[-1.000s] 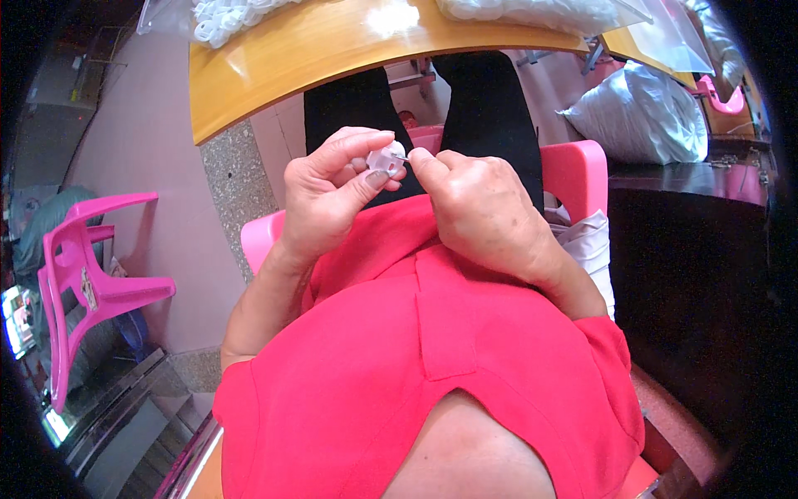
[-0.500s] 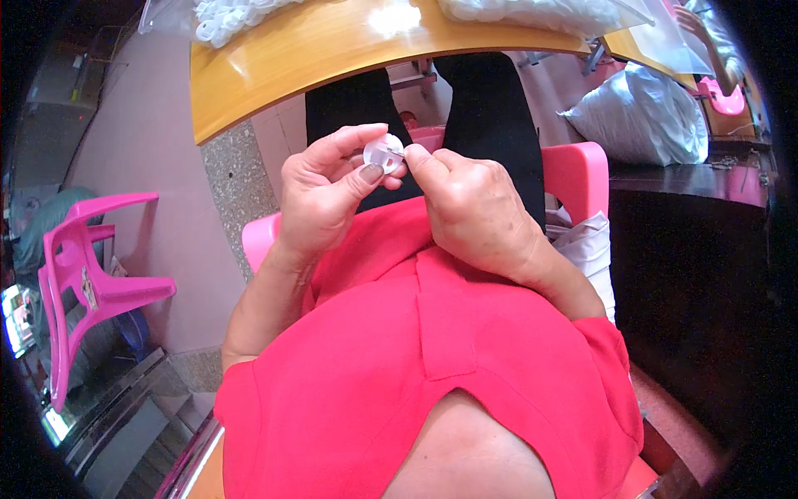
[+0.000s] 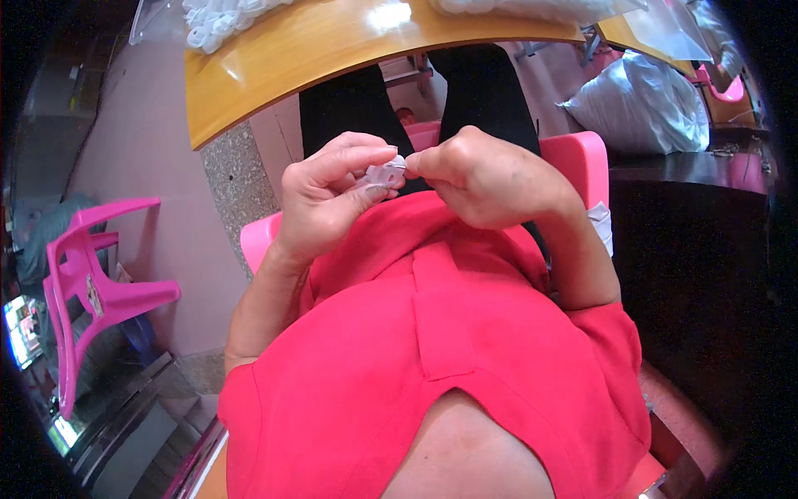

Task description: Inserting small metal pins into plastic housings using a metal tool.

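A pink plastic stool (image 3: pixel 112 301) stood at far left, well apart from the seated worker in a red top (image 3: pixel 349 349). Next along, a heap of small white parts (image 3: pixel 220 21) lay at the far side of the wooden table (image 3: pixel 291 71), beyond the worker's knees. The left hand (image 3: pixel 328 195) gripped a white piece (image 3: pixel 382 176) between thumb and forefinger, the other fingers curled behind it, and held it above the lap, short of the table edge. Half a second earlier the piece had shown its round face; now it was tipped nearer to edge-on, its outline narrowed. The right hand (image 3: pixel 490 179) met it at the right edge, thumb and forefinger closed together, apparently on a thin metallic sliver (image 3: pixel 401 166) too small to make out fully. That wrist had rolled and the elbow swung outward, which suggested that the fine work continued on the same spot from a fresh angle, with neither hand letting go. At right, a pink armrest (image 3: pixel 582 158) rose beside the worker, and a pale sack (image 3: pixel 640 108) sat farther off by a dark tabletop (image 3: pixel 665 176).
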Motion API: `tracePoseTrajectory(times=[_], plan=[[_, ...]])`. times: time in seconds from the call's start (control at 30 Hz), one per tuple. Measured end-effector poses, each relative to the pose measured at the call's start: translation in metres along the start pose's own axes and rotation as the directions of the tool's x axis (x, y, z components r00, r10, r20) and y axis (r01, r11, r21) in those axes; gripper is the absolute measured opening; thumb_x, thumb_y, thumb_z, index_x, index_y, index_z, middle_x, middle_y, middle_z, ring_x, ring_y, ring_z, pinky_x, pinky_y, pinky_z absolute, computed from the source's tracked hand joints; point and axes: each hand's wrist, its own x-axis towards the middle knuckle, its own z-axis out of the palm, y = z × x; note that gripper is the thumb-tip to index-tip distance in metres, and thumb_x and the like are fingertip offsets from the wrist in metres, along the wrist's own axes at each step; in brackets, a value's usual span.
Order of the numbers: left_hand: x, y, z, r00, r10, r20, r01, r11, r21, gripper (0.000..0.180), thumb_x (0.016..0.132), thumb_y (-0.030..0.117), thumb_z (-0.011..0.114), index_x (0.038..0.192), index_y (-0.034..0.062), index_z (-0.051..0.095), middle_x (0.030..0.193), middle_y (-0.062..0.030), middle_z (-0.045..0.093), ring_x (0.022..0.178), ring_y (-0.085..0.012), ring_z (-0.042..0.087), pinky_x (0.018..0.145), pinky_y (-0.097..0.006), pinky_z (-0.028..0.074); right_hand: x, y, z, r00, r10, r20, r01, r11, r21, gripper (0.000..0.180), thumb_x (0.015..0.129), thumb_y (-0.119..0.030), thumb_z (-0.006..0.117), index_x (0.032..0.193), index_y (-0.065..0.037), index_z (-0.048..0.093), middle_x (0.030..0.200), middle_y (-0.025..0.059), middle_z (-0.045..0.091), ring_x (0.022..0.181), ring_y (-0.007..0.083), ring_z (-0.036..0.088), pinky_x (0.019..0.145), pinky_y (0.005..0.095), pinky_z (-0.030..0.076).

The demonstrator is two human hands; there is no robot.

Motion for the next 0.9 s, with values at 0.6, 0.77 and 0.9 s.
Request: tracePoseTrajectory(times=[0.6, 0.77, 0.9], plan=[[0.005, -0.009, -0.002, 0.997, -0.030, -0.068, 0.022, 0.994, -0.111, 0.031, 0.082, -0.008, 0.064, 0.113, -0.0027, 0.061, 0.110, -0.0150, 0.061, 0.092, -0.0200, 0.063, 0.081, -0.032, 0.055, -0.004, -0.003, 0.018, 0.965, 0.056, -0.255, -0.068, 0.997, -0.036, 0.014, 0.079, 0.003, 0.051, 0.090, 0.003, 0.060, 0.065, 0.0237, 0.056, 0.065, 0.0398, 0.060, 0.056, 0.0423, 0.047], [0.004, -0.010, 0.001, 0.998, -0.028, -0.059, 0.024, 0.998, -0.059, 0.030, 0.082, -0.010, 0.062, 0.111, -0.0027, 0.062, 0.113, -0.0153, 0.059, 0.091, -0.0199, 0.063, 0.081, -0.030, 0.056, -0.002, 0.002, 0.018, 0.977, 0.058, -0.204, -0.057, 0.998, 0.008, 0.014, 0.080, 0.001, 0.050, 0.088, 0.004, 0.062, 0.068, 0.0249, 0.058, 0.065, 0.0390, 0.061, 0.058, 0.0422, 0.048], [0.005, -0.010, 0.000, 0.998, -0.048, -0.038, 0.045, 0.995, -0.086, 0.031, 0.082, -0.011, 0.062, 0.112, -0.0029, 0.062, 0.112, -0.0158, 0.059, 0.092, -0.0202, 0.064, 0.081, -0.030, 0.056, -0.004, 0.004, 0.018, 0.979, 0.073, -0.192, -0.060, 0.995, 0.077, 0.013, 0.080, 0.002, 0.051, 0.088, 0.005, 0.061, 0.068, 0.0246, 0.058, 0.066, 0.0380, 0.062, 0.058, 0.0420, 0.049]])
